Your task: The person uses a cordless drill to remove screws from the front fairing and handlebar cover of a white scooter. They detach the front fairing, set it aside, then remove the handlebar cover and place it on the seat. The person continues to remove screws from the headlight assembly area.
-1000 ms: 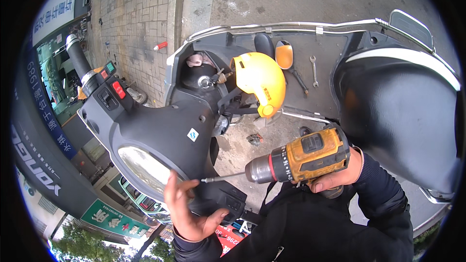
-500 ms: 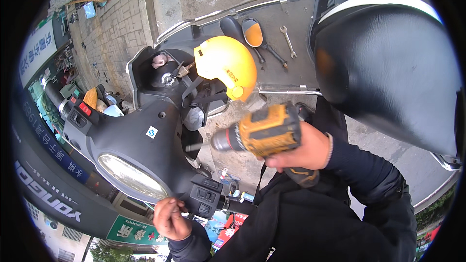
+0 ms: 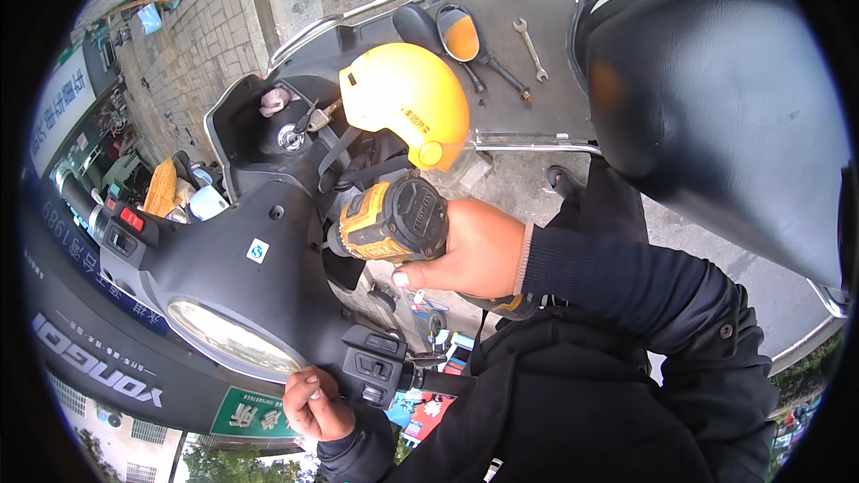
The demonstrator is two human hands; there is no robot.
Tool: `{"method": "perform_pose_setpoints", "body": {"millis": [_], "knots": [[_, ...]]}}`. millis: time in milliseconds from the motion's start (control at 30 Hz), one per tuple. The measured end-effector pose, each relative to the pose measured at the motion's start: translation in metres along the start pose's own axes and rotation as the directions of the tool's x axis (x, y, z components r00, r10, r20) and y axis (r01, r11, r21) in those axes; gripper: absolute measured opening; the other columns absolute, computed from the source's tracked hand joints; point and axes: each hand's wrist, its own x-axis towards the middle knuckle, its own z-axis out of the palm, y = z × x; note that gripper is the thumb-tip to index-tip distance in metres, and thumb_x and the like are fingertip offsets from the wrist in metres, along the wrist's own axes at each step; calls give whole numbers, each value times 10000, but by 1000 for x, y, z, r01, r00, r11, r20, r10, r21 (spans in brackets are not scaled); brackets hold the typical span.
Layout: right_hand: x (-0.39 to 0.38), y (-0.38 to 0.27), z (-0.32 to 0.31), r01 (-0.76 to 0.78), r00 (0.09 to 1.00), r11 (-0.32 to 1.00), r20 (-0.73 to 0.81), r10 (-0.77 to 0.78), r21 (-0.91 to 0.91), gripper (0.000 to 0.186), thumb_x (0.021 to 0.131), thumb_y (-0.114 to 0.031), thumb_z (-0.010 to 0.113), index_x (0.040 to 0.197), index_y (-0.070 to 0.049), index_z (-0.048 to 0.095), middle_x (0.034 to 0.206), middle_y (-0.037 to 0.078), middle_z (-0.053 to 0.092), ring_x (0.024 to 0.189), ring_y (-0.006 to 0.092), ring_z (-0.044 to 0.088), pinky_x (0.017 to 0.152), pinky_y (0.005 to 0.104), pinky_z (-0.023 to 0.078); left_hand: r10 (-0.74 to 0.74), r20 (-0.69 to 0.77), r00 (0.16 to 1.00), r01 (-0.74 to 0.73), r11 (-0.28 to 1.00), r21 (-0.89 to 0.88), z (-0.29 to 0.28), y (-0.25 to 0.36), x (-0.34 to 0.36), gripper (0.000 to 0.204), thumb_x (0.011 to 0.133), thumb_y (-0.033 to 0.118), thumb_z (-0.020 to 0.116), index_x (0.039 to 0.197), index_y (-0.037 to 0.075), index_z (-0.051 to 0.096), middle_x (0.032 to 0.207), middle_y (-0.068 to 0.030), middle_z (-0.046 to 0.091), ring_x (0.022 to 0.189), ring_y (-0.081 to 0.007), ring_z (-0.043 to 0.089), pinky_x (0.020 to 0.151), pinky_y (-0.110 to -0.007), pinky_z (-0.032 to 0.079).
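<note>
Head view: right hand (image 3: 488, 250) wrapped around the handle of a yellow-and-black drill (image 3: 394, 219), thumb along the near side. Drill sits just beside the scooter's black front cover (image 3: 259, 237), chuck end toward it; bit not visible, so can't tell whether it touches anything. Left hand (image 3: 318, 404) has fingers curled in, thumb near fingertips, between headlight (image 3: 233, 335) and switch block (image 3: 371, 367). Can't tell if something small is pinched in it. Yellow helmet (image 3: 407, 98) just past the drill, strap hanging toward the cover. Key (image 3: 322, 116) at the ignition. Footboard (image 3: 559, 4) carries two loose mirrors (image 3: 461, 33), one orange-faced, stems out, plus an open-end wrench (image 3: 531, 49) near them. Black seat (image 3: 716, 98) off to the right.
</note>
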Motion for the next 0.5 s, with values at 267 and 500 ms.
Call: {"method": "perform_pose_setpoints", "body": {"millis": [267, 500], "knots": [[21, -3, -7, 97, 993, 995, 64, -96, -7, 427, 857, -183, 727, 1235, -19, 615, 1104, 140, 694, 1000, 241, 649, 936, 354, 490, 79, 6, 997, -78, 991, -105, -3, -6, 3, 152, 976, 91, 517, 1100, 18, 565, 733, -41, 408, 565, -109, 349, 511, -259, 293], [39, -27, -21, 10, 990, 961, 141, 30, -277, 341, 822, -282, 695, 976, 23, 686, 825, 206, 692, 820, 356, 692, 786, 405, 544, 104, -33, 994, -105, 993, -43, -1, -8, 4, 148, 973, 149, 538, 1080, 51, 563, 671, -22, 395, 517, -117, 346, 493, -271, 295]]}}
